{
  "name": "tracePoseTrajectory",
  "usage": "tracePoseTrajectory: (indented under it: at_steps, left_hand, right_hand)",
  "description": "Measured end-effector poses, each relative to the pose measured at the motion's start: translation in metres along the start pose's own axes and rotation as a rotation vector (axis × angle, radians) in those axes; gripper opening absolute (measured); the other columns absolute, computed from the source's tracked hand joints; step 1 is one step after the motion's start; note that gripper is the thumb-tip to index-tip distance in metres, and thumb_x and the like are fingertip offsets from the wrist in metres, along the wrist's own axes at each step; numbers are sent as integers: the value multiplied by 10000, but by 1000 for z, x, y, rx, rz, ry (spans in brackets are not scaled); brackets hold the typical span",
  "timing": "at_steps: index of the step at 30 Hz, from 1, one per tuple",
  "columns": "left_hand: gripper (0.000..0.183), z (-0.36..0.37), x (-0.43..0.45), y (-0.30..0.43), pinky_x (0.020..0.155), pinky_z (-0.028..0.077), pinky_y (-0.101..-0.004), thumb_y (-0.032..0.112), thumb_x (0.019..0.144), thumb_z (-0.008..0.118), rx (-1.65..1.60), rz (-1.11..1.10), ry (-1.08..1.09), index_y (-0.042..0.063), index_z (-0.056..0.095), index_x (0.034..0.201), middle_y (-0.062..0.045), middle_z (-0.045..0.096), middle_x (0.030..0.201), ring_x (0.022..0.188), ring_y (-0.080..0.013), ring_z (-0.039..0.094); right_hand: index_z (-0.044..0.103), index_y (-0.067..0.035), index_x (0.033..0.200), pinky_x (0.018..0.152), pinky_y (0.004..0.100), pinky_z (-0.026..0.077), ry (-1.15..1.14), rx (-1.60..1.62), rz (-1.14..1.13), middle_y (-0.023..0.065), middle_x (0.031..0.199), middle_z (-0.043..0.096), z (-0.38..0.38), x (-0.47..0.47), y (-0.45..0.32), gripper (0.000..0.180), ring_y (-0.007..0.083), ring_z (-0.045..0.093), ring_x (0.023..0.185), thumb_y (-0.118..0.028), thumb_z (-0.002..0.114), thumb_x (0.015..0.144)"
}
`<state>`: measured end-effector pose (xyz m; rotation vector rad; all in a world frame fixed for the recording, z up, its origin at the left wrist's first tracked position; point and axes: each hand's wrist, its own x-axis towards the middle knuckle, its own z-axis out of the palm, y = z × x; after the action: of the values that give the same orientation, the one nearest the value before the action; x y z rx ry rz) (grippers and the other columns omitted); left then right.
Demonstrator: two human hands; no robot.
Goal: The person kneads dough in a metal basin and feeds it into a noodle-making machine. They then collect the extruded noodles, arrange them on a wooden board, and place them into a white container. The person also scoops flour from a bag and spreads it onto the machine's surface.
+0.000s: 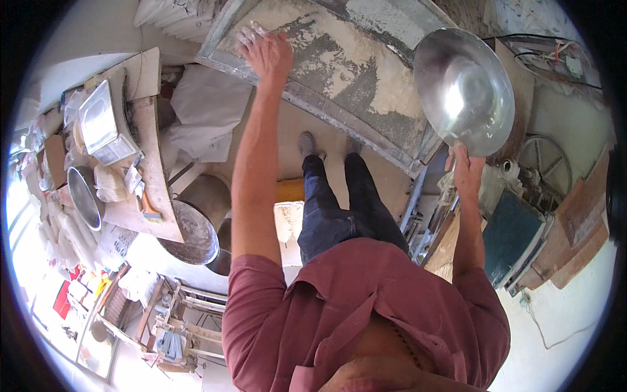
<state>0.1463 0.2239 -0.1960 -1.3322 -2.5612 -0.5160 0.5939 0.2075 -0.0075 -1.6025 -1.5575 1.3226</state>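
My right hand [468, 172] grips the rim of a shiny, wide metal bowl [472, 98]. The bowl is tilted, one broad face towards me, over the right end of a framed work surface [397, 132]. Pale powder [338, 56], perhaps flour, lies in uneven patches on that grey surface. Over its left end is my left hand [267, 51], back up, with whitened fingers somewhat apart and nothing seen in them. Whether those fingertips touch the powder is hard to tell.
At left, a wooden board [142, 196] carries a metal tray [105, 122], a brush [151, 208] and a filled plastic bag [110, 183]. A metal basin [85, 196] stands beside it, a large round vessel [196, 235] below. Machinery with a spoked wheel [546, 157] is at right.
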Motion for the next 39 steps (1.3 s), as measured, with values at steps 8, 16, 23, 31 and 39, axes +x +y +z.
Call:
tracePoseTrajectory:
  at_steps: [8, 16, 23, 31, 39]
  left_hand:
    - [585, 131, 53, 42, 1212, 190, -521, 445, 999, 422, 53, 315, -178, 54, 538, 1418, -203, 488, 1490, 1427, -400, 373]
    - [662, 95, -8, 93, 1158, 304, -564, 466, 975, 540, -126, 649, -270, -36, 503, 1406, -230, 507, 1458, 1386, -391, 439]
    - [596, -54, -92, 124, 1168, 333, -451, 393, 1040, 461, -476, 1353, -825, 109, 339, 1549, -102, 328, 1614, 1454, -323, 346]
    - [805, 63, -84, 267, 1176, 335, -460, 639, 1016, 328, -235, 1253, -1432, 59, 264, 1570, -268, 428, 1503, 1407, -367, 416]
    - [739, 32, -69, 256, 1198, 295, -484, 625, 1014, 320, -162, 1015, -1258, 96, 350, 1529, -178, 358, 1584, 1425, -354, 398]
  right_hand:
    - [581, 10, 1000, 452, 287, 421, 30, -13, -48, 46, 722, 556, 4, -38, 1, 97, 115, 501, 506, -61, 516, 987]
    - [582, 29, 1009, 443, 278, 415, 161, -32, -3, 51, 738, 557, -28, -71, 3, 118, 116, 503, 514, -67, 517, 991]
    - [573, 24, 1013, 429, 270, 408, 277, 161, 44, 51, 737, 553, -47, -70, 7, 111, 119, 508, 510, -72, 523, 987]
    - [571, 22, 972, 424, 264, 412, 298, 187, 112, 62, 707, 557, -60, -68, 33, 104, 117, 514, 508, -76, 538, 981]
    - [573, 21, 966, 427, 271, 420, 284, 318, 192, 56, 706, 556, -61, -81, 38, 126, 124, 521, 496, -102, 548, 982]
